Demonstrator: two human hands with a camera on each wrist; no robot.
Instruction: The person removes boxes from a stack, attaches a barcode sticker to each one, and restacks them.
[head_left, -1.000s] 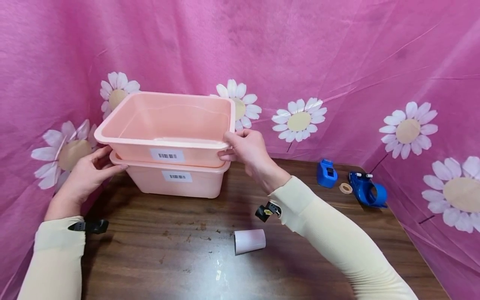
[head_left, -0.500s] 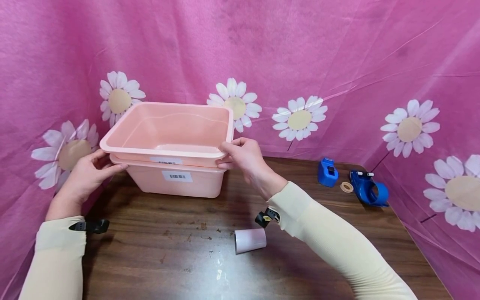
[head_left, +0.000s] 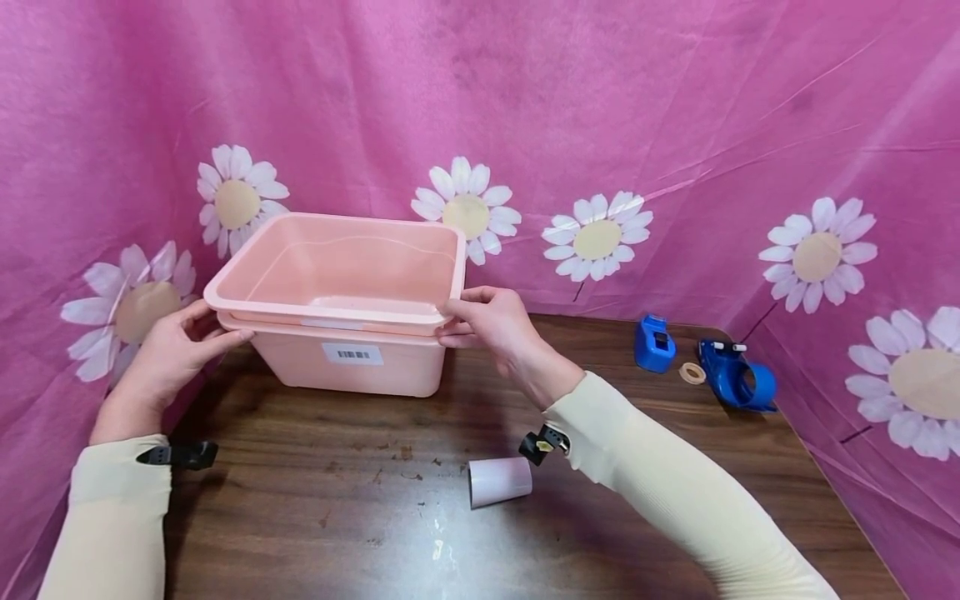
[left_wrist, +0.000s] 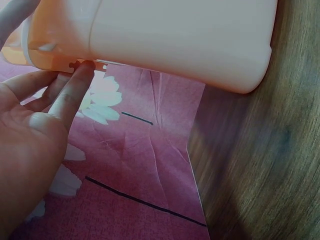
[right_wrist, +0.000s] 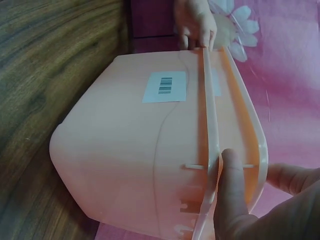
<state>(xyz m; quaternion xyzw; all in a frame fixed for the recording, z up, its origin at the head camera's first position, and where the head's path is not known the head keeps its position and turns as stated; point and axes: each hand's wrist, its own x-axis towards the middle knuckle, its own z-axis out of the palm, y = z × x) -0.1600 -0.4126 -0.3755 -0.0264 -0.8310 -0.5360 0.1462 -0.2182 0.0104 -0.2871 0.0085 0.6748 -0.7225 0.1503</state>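
Note:
Two pale pink plastic bins are nested on the table at the left. The upper bin (head_left: pixel 352 258) sits inside the lower bin (head_left: pixel 408 365), its rim a little above the lower one's. No contents show in the upper bin. My left hand (head_left: pixel 161 358) grips the lower bin's rim at the left front corner, thumb in front; the left wrist view shows its fingers touching the underside of that rim. At the right front corner my right hand (head_left: pixel 506 333) pinches the upper bin's rim. In the right wrist view, one finger (right_wrist: pixel 231 180) lies in the gap between the rims.
A short white cylinder (head_left: pixel 498 482) lies on the wooden table (head_left: pixel 315 533) in front of the bins. At the right back are a small blue tape dispenser (head_left: pixel 654 343), a tan ring (head_left: pixel 692 373) and a larger blue tape dispenser (head_left: pixel 735 379). Pink flowered cloth (head_left: pixel 600 125) hangs behind.
The upper bin has come down deeper into the lower one, hiding most of its barcode label. My right hand has lowered with it; the left hand has stayed in place.

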